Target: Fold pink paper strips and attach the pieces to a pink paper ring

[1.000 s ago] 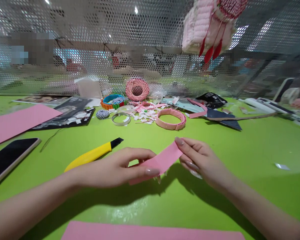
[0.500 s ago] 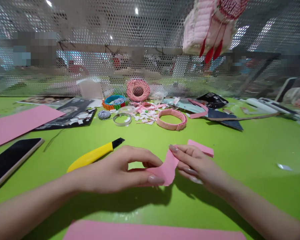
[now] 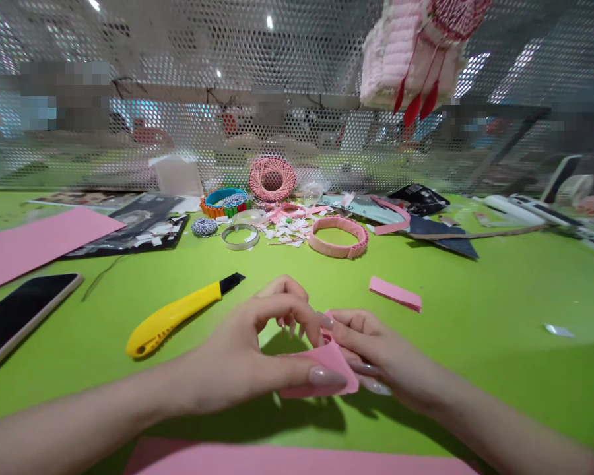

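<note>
A small piece of pink paper (image 3: pixel 327 361), bent over on itself, is held between my two hands above the green table. The thumb of my left hand (image 3: pixel 257 343) presses along its near face, with the index finger curled at the upper edge. My right hand (image 3: pixel 376 343) pinches the fold at the paper's right end. To the left of my left hand lies a yellow utility knife (image 3: pixel 178 316) with a black tip. Beyond my right hand rests a folded pink strip (image 3: pixel 395 293). A larger pink sheet (image 3: pixel 277 458) lies along the near edge of view.
A phone (image 3: pixel 24 316) and another pink sheet (image 3: pixel 49 241) lie at left. Farther back are a pink ring (image 3: pixel 339 247), a tape roll (image 3: pixel 240 237), paper scraps (image 3: pixel 287 231) and a woven pink ring (image 3: pixel 272 178). A perforated metal panel (image 3: pixel 178 119) stands behind.
Both hands have come slightly nearer to me. The pink paper, earlier curving upward between them, is now bent over, and my left index finger has moved to its top edge.
</note>
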`<state>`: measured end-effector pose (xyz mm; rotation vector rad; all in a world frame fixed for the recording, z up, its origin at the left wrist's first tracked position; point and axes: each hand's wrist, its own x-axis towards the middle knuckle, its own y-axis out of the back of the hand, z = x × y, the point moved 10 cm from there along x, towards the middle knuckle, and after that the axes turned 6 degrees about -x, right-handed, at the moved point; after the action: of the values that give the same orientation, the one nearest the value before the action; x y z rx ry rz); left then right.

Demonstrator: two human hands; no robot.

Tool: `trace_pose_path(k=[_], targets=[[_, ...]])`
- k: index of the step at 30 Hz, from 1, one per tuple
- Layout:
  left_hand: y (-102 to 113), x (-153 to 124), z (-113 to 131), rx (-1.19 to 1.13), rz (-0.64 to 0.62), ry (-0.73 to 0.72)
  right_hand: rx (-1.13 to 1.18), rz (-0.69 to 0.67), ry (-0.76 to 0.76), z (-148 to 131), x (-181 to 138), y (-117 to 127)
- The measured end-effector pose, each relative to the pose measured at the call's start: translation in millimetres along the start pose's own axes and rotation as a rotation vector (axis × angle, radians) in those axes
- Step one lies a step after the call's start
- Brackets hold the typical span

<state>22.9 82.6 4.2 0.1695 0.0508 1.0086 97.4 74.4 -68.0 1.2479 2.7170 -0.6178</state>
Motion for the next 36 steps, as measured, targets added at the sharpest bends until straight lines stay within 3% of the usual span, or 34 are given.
trace_pose_path(k=[3,12,28,36], targets=[[5.5,-1.3,0.7,0.063,0.067,-0.034,-0.001,0.019,-0.023,6.4,0.5,-0.9],[-7.9,-1.4,-1.6,0.141,-0.024,0.009,-0.046,0.04,-0.052,9.3,0.2,-12.1],[-8.9,4.9,-21.7,-0.291,0.007,0.149,0.095,-0.077,-0.067,25.0,4.1,-24.8],[-3.8,0.2,-41.4,-0.53,0.127,0.279,0.013,-0.056,-0.093,29.3,7.4,-24.6]])
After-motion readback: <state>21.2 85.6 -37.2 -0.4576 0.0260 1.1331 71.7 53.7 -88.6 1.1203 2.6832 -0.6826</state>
